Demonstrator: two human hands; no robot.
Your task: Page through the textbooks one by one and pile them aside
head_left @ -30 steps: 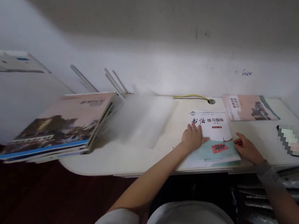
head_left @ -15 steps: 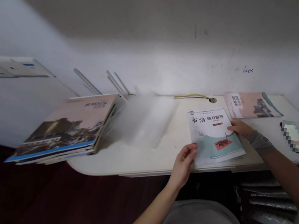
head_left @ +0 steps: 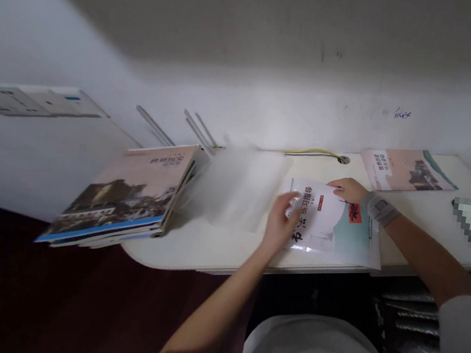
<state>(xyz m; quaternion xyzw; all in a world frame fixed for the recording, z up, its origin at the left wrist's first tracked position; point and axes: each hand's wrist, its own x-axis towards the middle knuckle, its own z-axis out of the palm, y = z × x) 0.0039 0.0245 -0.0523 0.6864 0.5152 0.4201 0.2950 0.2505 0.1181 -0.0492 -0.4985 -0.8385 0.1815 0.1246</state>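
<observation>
Lying sideways at the desk's (head_left: 192, 240) near edge, the workbook (head_left: 320, 222) in its clear cover (head_left: 375, 255) was touched by both hands. Its far edge was pinched narrowly by the right hand (head_left: 350, 189); the left hand (head_left: 279, 223) was curled at its left end, finger closure couldn't be told through blur. Judged light, bendy, slick on the plastic; best gripped at opposite edges, pages and cover together. Clear plastic (head_left: 233, 191) was spread to its left, a book stack (head_left: 133, 192) set jutting past the left end, a pink book (head_left: 407, 171) placed toward the far right corner.
</observation>
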